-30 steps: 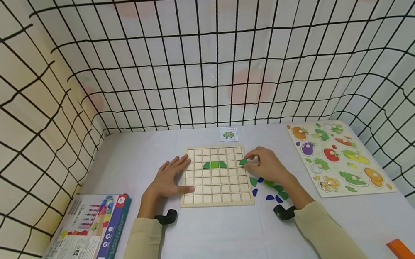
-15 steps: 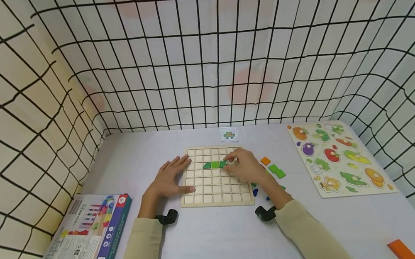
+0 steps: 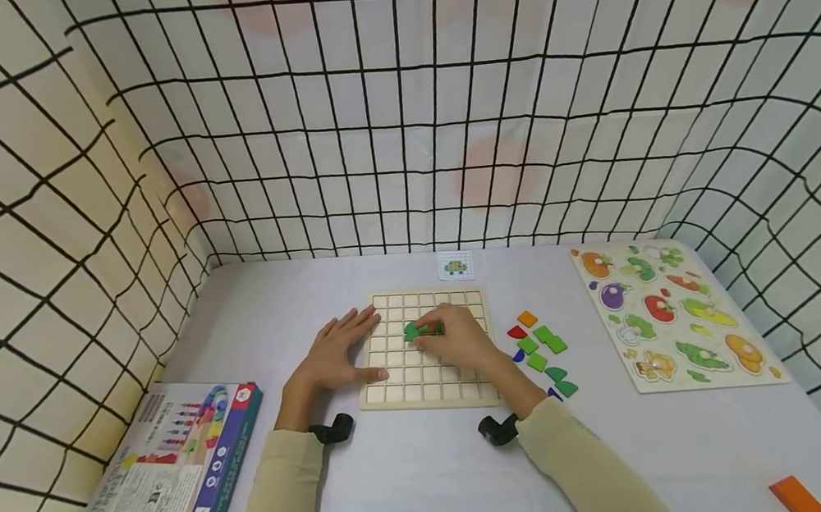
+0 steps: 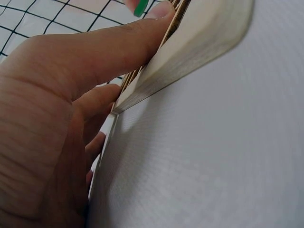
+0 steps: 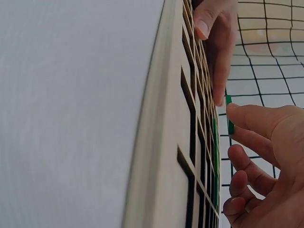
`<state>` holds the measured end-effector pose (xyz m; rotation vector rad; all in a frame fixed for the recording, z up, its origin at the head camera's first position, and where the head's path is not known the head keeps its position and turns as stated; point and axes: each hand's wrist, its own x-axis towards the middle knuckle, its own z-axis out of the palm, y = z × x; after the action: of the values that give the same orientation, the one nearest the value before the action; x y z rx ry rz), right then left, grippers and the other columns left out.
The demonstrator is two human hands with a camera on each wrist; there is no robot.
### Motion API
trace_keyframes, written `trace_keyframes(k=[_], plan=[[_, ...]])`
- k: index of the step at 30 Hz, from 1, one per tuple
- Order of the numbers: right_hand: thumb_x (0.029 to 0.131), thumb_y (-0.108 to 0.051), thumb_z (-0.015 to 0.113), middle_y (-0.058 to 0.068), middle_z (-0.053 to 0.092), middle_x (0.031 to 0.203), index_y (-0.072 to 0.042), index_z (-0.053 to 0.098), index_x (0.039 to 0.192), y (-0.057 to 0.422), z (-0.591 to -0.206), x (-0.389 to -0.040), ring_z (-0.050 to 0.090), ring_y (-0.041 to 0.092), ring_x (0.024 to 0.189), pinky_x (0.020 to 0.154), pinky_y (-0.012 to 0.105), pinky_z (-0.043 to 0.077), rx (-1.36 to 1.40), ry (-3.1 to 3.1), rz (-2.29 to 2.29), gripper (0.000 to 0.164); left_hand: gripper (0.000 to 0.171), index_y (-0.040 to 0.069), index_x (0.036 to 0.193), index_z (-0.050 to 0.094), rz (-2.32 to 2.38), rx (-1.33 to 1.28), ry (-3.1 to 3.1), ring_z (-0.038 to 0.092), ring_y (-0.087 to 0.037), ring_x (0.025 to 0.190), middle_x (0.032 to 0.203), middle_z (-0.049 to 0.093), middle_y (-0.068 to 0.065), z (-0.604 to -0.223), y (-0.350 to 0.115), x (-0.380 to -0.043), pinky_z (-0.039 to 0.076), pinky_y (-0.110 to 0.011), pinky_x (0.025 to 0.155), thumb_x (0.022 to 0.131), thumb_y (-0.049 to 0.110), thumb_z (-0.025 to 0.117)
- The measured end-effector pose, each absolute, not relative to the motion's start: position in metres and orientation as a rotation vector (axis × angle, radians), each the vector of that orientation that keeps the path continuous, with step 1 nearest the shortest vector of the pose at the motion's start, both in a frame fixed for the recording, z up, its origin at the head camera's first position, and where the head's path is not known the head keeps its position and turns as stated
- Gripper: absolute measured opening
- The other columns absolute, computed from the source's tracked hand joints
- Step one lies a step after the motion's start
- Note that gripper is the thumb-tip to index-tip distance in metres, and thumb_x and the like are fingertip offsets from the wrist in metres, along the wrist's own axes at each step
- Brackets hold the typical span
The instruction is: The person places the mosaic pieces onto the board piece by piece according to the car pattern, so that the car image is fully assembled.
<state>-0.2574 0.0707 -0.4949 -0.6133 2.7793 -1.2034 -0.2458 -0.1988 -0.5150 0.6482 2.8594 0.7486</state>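
My left hand point(image 3: 329, 356) rests spread on the left edge of a square wooden grid board point(image 3: 401, 393), the thumb lying on its rim. Over the board, my right hand point(image 3: 467, 341) pinches a small green piece point(image 5: 231, 127) between thumb and fingertip. In the right wrist view this piece stands just off the board's surface, apart from the green pieces point(image 5: 215, 152) set in the grid. From the head view, the right fingers partly hide that green row, and the held piece's outline cannot be told. The left wrist view shows the left thumb point(image 4: 123, 45) against the wooden edge.
Loose green, blue, red and orange pieces point(image 3: 537, 362) lie right of the board. A small pattern card point(image 3: 454, 266) lies behind it. A vegetable puzzle point(image 3: 672, 321) is at right, a box point(image 3: 157, 478) at left, an orange block point(image 3: 797, 495) at front right. Black netting point(image 3: 398, 125) surrounds the table.
My right hand has moved left from the board's right edge to above the green row, carrying the green piece. More loose pieces show at right. The left hand stays in place.
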Motion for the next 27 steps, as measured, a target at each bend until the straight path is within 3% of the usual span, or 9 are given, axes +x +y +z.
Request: trace_keyframes(k=[7, 15, 27], plan=[[0.09, -0.024, 0.081, -0.001, 0.067, 0.093, -0.012, 0.08, 0.111, 0.055, -0.495, -0.253, 0.058, 0.015, 0.088, 0.08, 0.031, 0.051, -0.627, 2.748, -1.213, 0.024, 0.104, 0.022, 0.163, 0.034, 0.764, 0.647, 2.854, 0.016, -0.028, 0.161, 0.172, 0.023, 0.005, -0.513, -0.199, -0.245, 0.011, -0.058, 0.129, 0.078, 0.059, 0.081], [0.091, -0.027, 0.079, -0.003, 0.064, 0.091, -0.015, 0.079, 0.112, 0.045, -0.5, -0.252, 0.055, 0.014, 0.084, 0.073, 0.029, 0.047, -0.597, 2.767, -1.137, 0.024, 0.105, 0.023, 0.163, 0.033, 0.762, 0.645, 2.848, 0.015, -0.027, 0.161, 0.172, 0.023, 0.006, -0.514, -0.198, -0.246, 0.01, -0.057, 0.13, 0.078, 0.06, 0.08], [0.091, -0.028, 0.079, -0.001, 0.066, 0.093, -0.014, 0.079, 0.116, 0.039, -0.498, -0.253, 0.056, 0.013, 0.086, 0.075, 0.029, 0.048, -0.581, 2.776, -1.106, 0.028, 0.105, 0.022, 0.163, 0.034, 0.775, 0.645, 2.851, 0.016, -0.028, 0.161, 0.172, 0.023, 0.006, -0.515, -0.199, -0.246, 0.01, -0.058, 0.129, 0.077, 0.059, 0.081]])
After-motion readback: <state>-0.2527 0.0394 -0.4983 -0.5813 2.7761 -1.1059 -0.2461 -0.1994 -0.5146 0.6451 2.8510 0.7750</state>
